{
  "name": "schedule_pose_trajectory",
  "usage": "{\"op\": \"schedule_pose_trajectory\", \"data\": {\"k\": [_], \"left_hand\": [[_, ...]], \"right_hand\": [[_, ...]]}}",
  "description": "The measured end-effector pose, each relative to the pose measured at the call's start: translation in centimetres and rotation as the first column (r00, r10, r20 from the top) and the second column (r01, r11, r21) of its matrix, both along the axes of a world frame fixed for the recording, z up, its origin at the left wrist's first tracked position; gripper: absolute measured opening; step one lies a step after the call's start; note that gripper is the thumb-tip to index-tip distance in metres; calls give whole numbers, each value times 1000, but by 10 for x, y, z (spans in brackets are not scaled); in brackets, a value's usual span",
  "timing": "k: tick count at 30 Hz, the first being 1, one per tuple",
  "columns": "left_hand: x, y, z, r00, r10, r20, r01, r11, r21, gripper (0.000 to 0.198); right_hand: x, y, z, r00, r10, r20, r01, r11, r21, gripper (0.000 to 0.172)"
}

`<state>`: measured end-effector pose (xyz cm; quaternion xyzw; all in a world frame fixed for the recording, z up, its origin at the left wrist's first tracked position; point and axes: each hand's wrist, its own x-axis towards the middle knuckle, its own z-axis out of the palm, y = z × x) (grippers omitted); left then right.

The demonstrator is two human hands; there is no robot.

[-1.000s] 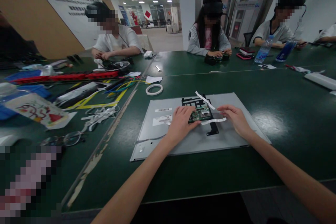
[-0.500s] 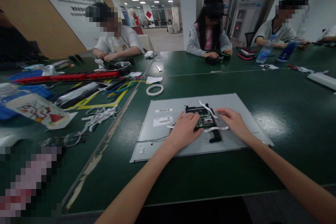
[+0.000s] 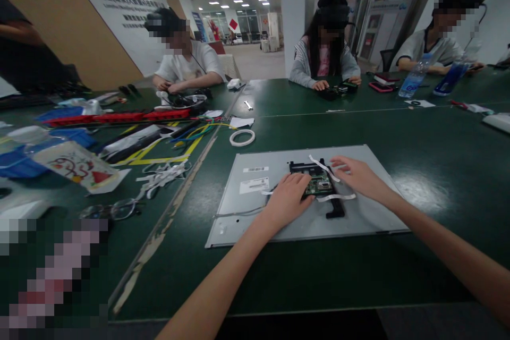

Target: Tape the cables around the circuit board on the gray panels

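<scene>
A flat grey metal panel (image 3: 235, 223), like the back of a screen, lies before me on the green table. A green circuit board (image 3: 319, 186) in a black frame (image 3: 336, 207) sits at its middle. White tape strips, an upper one (image 3: 321, 166) and a lower one (image 3: 337, 197), run across the frame; another end shows beside my left hand. My left hand (image 3: 287, 199) rests with fingers laid out over the board's left side, holding nothing. Beside the upper strip, my right hand (image 3: 358, 176) has its fingers stretched apart, close to the strip's end; whether they touch it I cannot tell.
A tape roll (image 3: 242, 138) and a small wrench (image 3: 248, 105) lie beyond the panel. On the left are glasses (image 3: 123, 209), white cords (image 3: 163, 178), a carton-like package (image 3: 75, 167) and blue trays. Water bottles (image 3: 414, 77) stand at the back right. Several people sit opposite.
The view has shifted, so the whole scene sits slightly farther right. My right hand's fingers have lifted and spread a little near the upper strip. My left hand stays on the board.
</scene>
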<state>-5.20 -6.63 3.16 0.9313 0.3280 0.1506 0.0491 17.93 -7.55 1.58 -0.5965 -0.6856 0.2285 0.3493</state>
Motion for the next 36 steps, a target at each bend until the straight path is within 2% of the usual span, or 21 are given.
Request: {"op": "schedule_pose_trajectory", "data": {"k": [2, 5, 10, 13, 23, 36], "left_hand": [[0, 0, -1, 1000, 2, -1, -2, 1000, 2, 41], [-1, 0, -3, 1000, 0, -10, 0, 1000, 12, 39], [1, -2, -3, 999, -1, -54, 6, 997, 78, 30], [3, -3, -2, 996, -16, -92, 27, 992, 119, 26], [6, -2, -2, 997, -6, -82, 15, 993, 113, 22], [6, -1, -3, 998, 6, -66, -1, 997, 82, 23]], "right_hand": [[1, 11, 2, 998, -37, 55, 35, 999, 31, 26], [1, 22, -7, 996, -61, 61, 57, 996, 72, 23], [1, 22, -32, 994, 14, 109, -31, 987, 157, 25], [3, 20, -38, 991, 20, 134, -45, 981, 188, 27], [6, 18, -35, 985, 75, 156, -102, 979, 175, 28], [5, 17, -33, 984, 50, 173, -87, 973, 212, 26]]}}
